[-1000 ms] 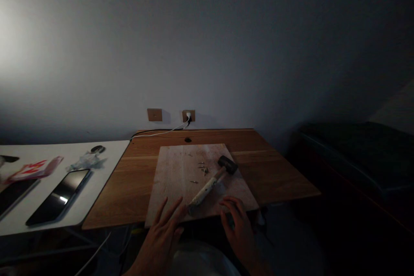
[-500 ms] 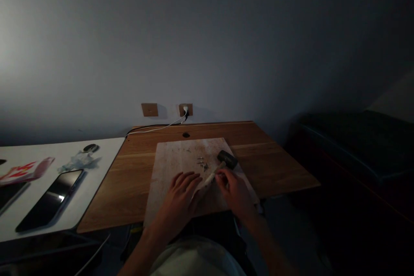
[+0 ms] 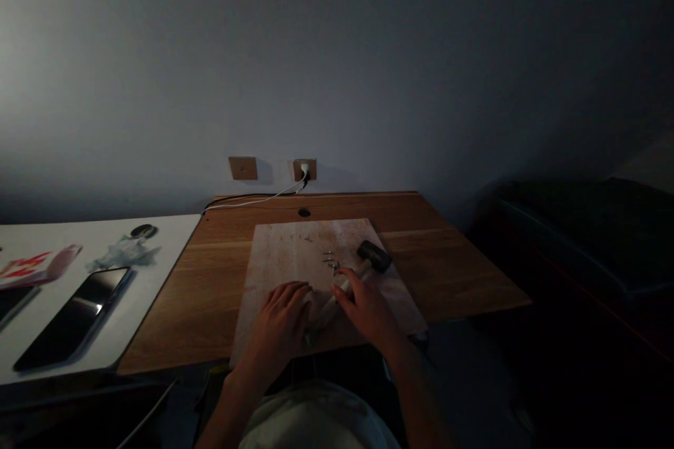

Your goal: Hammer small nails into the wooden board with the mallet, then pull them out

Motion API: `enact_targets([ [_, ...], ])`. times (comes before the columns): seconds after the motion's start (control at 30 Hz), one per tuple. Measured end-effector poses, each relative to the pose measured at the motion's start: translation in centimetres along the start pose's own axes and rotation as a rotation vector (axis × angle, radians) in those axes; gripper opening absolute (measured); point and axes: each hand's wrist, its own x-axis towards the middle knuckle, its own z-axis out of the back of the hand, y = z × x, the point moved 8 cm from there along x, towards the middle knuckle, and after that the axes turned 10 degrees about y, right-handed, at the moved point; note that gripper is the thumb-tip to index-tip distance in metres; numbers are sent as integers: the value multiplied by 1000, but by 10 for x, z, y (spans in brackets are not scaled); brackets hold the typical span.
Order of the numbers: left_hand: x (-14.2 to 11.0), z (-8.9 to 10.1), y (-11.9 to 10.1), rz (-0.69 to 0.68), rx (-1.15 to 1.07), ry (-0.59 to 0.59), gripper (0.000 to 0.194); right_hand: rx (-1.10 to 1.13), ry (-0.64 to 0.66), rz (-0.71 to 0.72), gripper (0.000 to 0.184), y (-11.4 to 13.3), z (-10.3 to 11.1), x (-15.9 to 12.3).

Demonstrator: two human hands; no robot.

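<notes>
A mallet with a black head [image 3: 375, 256] and a pale, worn handle [image 3: 326, 312] lies slantwise on a light wooden board [image 3: 295, 242]. Several small metal nails or screws [image 3: 331, 261] are scattered near the board's middle. My right hand [image 3: 366, 309] reaches over the handle, thumb and index finger apart, the fingertips close beside those small pieces. To the left of the handle, my left hand [image 3: 281, 316] rests on the board with its fingers bent and nothing visible in them. Its fingertips are next to another small metal piece [image 3: 314, 289]. The hands cover parts of the handle.
The board lies on a brown wooden table [image 3: 205, 295] against the wall. At left stands a white table [image 3: 179, 238] with a phone [image 3: 74, 319], a red and white packet [image 3: 42, 266] and crumpled plastic [image 3: 123, 252]. Cables [image 3: 253, 204] run to a wall socket [image 3: 305, 170].
Both hands have come forward from the board's near edge onto it. My right hand has crossed the mallet handle towards the small metal pieces. The mallet stays in about the same place.
</notes>
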Motion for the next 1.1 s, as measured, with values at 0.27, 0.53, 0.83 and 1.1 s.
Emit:
enact_targets([
  [0.27,-3,-22,11,-24,85,106,37,119,3,-44,26,-14,-1,10],
  [0.53,-3,-19,7,-29,63,115,30,328,50,-95,33,-33,-5,16],
  [0.83,-5,-22,10,-17,65,117,31,450,110,-141,37,-39,-9,15],
  [1.1,-4,-21,9,-22,70,120,31,465,120,-150,35,-38,-8,14],
])
